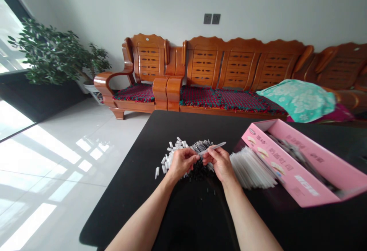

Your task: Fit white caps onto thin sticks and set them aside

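The slim pen (pixel 213 148) is being pinched in the right hand (pixel 219 163), the left hand (pixel 182 163) touching it, loose white caps (pixel 172 155) lying heaped, seemingly finished tubes (pixel 252 168) lying stacked.

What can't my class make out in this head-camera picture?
Head view:
Pink box: contents blurred, partly hidden by its near wall; right corner cut off by the edge.
Box lettering: too blurred to read.
White pieces: those beneath the left hand hidden by it.
Thin grey stick: held part hidden by the right hand.

Carved wooden sofa (pixel 235 67) beside a potted plant (pixel 48 52)
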The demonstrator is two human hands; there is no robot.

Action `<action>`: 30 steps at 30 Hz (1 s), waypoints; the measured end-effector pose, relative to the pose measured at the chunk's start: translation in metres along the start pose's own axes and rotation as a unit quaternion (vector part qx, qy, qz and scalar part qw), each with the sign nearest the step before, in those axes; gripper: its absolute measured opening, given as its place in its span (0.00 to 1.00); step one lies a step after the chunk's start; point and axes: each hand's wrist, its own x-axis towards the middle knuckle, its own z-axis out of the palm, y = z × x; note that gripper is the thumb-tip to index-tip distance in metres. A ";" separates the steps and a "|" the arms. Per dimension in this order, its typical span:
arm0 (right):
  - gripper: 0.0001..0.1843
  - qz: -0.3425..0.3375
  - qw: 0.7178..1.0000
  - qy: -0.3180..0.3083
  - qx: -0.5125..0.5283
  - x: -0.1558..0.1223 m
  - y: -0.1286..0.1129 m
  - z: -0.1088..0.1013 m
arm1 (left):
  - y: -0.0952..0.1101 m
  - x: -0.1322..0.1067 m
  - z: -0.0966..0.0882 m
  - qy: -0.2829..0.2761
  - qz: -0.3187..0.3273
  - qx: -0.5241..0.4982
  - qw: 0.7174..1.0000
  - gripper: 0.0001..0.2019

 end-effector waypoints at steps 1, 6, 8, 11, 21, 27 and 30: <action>0.14 0.000 1.000 0.000 0.000 0.000 0.000 0.000 | 0.000 0.000 0.000 0.004 -0.003 -0.007 1.000 0.18; 0.13 0.000 1.000 0.003 -0.006 -0.001 0.000 0.001 | 0.004 -0.001 -0.001 -0.006 0.007 0.011 1.000 0.23; 0.12 0.000 1.000 0.004 -0.009 -0.001 0.000 0.001 | 0.004 -0.002 -0.001 -0.016 0.011 0.014 1.000 0.23; 0.12 -0.001 1.000 0.003 -0.013 -0.001 0.000 0.000 | 0.002 -0.001 0.000 -0.016 0.011 0.013 1.000 0.21; 0.13 -0.002 1.000 0.000 -0.009 0.000 0.002 -0.001 | 0.000 -0.002 0.001 -0.028 0.009 0.025 0.999 0.22; 0.10 -0.014 1.000 0.011 0.018 0.001 0.002 -0.002 | 0.001 0.001 -0.006 0.020 0.032 0.031 0.999 0.20; 0.08 -0.024 0.999 0.006 0.038 0.001 0.000 -0.003 | 0.000 0.008 -0.027 0.164 0.053 0.021 0.985 0.18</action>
